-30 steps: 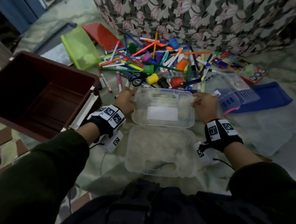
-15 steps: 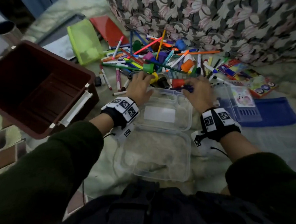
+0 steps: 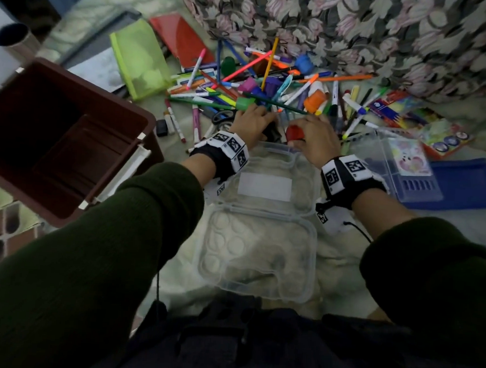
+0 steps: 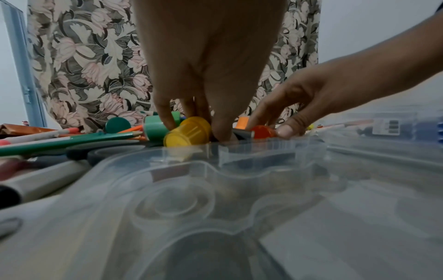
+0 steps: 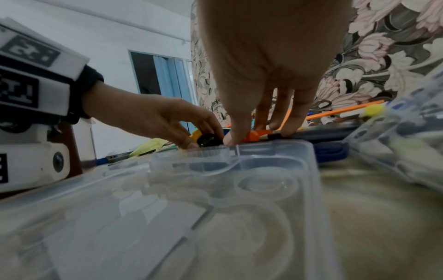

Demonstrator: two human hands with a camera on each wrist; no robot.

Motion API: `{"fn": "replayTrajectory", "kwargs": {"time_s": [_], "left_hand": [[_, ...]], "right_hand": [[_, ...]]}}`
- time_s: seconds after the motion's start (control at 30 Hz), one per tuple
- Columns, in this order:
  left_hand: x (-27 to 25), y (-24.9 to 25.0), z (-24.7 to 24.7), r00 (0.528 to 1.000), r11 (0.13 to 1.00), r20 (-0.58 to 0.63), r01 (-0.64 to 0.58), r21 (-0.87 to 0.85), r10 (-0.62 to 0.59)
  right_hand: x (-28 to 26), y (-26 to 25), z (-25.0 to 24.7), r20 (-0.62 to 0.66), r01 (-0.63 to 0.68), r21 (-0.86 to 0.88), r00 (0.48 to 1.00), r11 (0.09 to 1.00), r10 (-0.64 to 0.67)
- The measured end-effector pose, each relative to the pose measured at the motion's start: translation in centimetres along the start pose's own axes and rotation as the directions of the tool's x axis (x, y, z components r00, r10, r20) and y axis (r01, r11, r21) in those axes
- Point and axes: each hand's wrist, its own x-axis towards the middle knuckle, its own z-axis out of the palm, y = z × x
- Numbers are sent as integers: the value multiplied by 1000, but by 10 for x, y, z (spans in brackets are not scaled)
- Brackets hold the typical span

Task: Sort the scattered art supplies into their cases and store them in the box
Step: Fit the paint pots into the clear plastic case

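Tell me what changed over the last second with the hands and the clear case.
Both hands left the sides of the clear case and reached forward into the pile of supplies. The left hand now grips a black paint pot beside the yellow pot; the right hand holds a red pot. The case is still open and empty, and the brown box is unchanged.

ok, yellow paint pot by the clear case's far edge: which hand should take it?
Left, probably. The left hand already has fingertips down beside the yellow pot, gripping a black pot. The right hand sits farther right and holds a red pot.
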Motion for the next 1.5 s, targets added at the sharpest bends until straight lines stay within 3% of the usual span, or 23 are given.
{"fn": "replayTrajectory", "kwargs": {"time_s": [0.1,0.23,0.5,0.67,0.87,1.03,1.2,1.3,1.4,1.5], "left_hand": [[-2,1,2,999,1000,-25,19,-7,-19],[-4,-1,10,998,998,-50,36,-52,-39],[-19,0,5,977,934,-181,47,-354,-117],[-40,-3,4,966,835,-247,-72,-545,-78],[-59,-14,5,965,715,-217,-47,-698,-149],[-67,-23,8,951,682,-218,-10,-731,-220],[-72,-24,9,944,637,-205,6,-771,-257],[-74,-24,9,954,643,-184,13,-766,-238],[-79,-24,6,959,633,-181,-1,-774,-220],[-89,-25,-3,971,610,-171,-34,-792,-167]], "right_hand": [[2,-2,-1,-29,-34,49,999,998,35],[6,-8,0,46,-97,-21,994,995,98],[11,-8,0,40,-51,71,998,996,48],[17,-8,8,119,-56,-47,991,997,61],[16,-12,3,130,-5,51,992,999,-2],[13,-20,-1,185,40,-58,982,998,-28],[11,-21,-7,193,54,49,979,997,-63],[5,-18,-5,133,97,89,985,991,-109],[-5,-19,-3,-6,128,134,992,983,-129],[-20,-29,-4,-122,161,293,984,942,-131]]}}
